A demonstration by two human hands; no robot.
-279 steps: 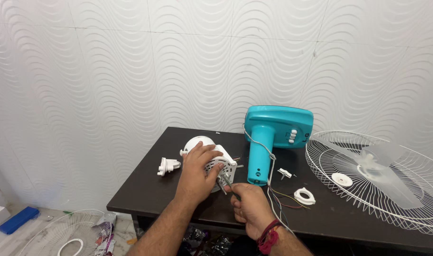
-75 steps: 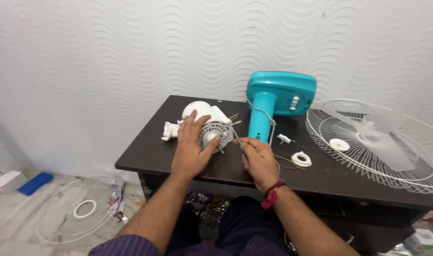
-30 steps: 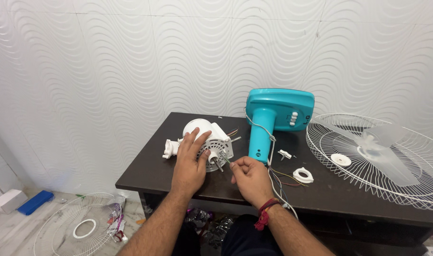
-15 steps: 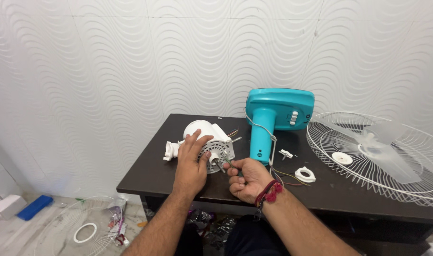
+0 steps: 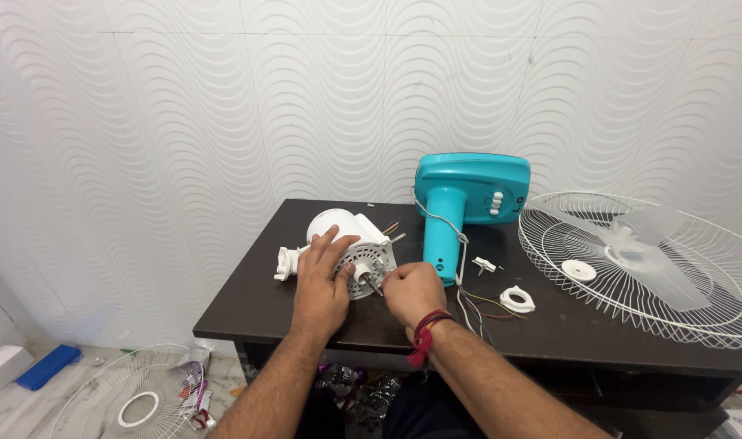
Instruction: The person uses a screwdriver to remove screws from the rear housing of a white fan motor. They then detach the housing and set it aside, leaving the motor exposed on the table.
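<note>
While the white plastic fan motor housing [image 5: 348, 250] lies on its side on the dark wooden tabletop [image 5: 550, 333], it wants pinning flat so the steel shaft at its face cannot turn away. The left hand [image 5: 320, 280], fingers spread, presses down on the housing's vented face. At its three o'clock, the right hand [image 5: 414, 293] is curled nearly closed, fingertips pinching something small at the shaft; what exactly, I cannot tell. Farther, at two o'clock, stands the turquoise plastic fan base [image 5: 467, 203], loose coloured wires [image 5: 476, 302] trailing from it. At three o'clock rests the white wire fan guard [image 5: 639, 268].
</note>
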